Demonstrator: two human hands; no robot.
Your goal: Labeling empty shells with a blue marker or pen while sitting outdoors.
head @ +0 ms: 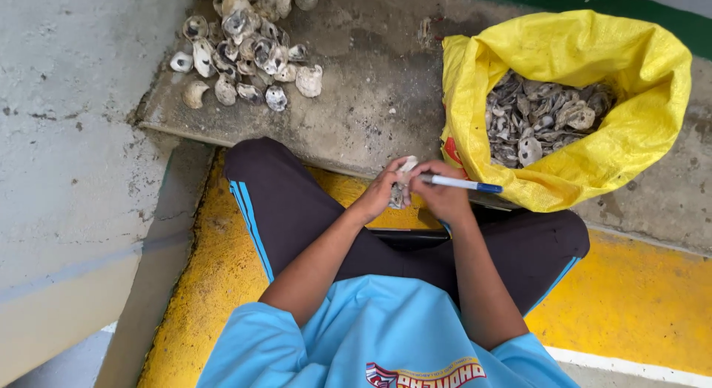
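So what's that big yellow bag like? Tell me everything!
The yellow bag looks like woven plastic sacking, crinkled and slumped. Its mouth is rolled down into a thick rim and stands wide open. Inside lies a heap of grey and whitish shells, filling the lower part. It sits on the grey concrete ledge, to the person's right, its front edge just behind the right hand and beside the knee. A red patch shows on its left side.

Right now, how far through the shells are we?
Done, by the look of it: a pile of shells lies on the concrete ledge. In hand: the left hand holds one shell, and the right hand holds a pen against it. Left: the yellow sack remains well filled with shells.
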